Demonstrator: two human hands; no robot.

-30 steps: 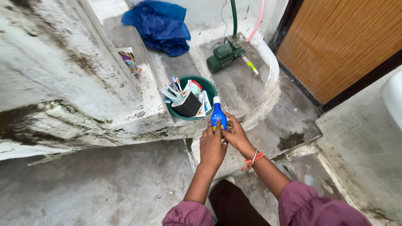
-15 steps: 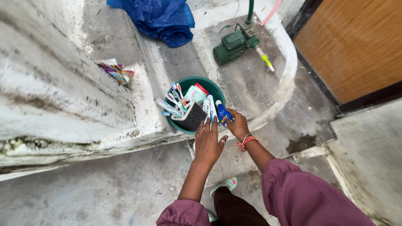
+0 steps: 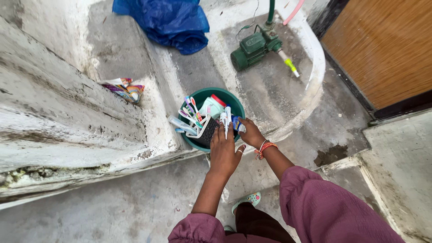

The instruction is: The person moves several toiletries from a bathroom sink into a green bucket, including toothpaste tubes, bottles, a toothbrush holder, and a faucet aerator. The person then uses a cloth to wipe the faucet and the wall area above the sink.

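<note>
In the green basin (image 3: 234,104), toothbrushes (image 3: 191,105), right hand (image 3: 250,132) grip closed on blue bottle (image 3: 237,124)

Stained concrete step (image 3: 270,96) with green basin (image 3: 234,103), pump (image 3: 254,47), blue bag (image 3: 168,20).

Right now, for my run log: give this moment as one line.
left hand: over green basin rim | right hand: gripping blue bottle inside basin | toothbrushes: in basin
</note>
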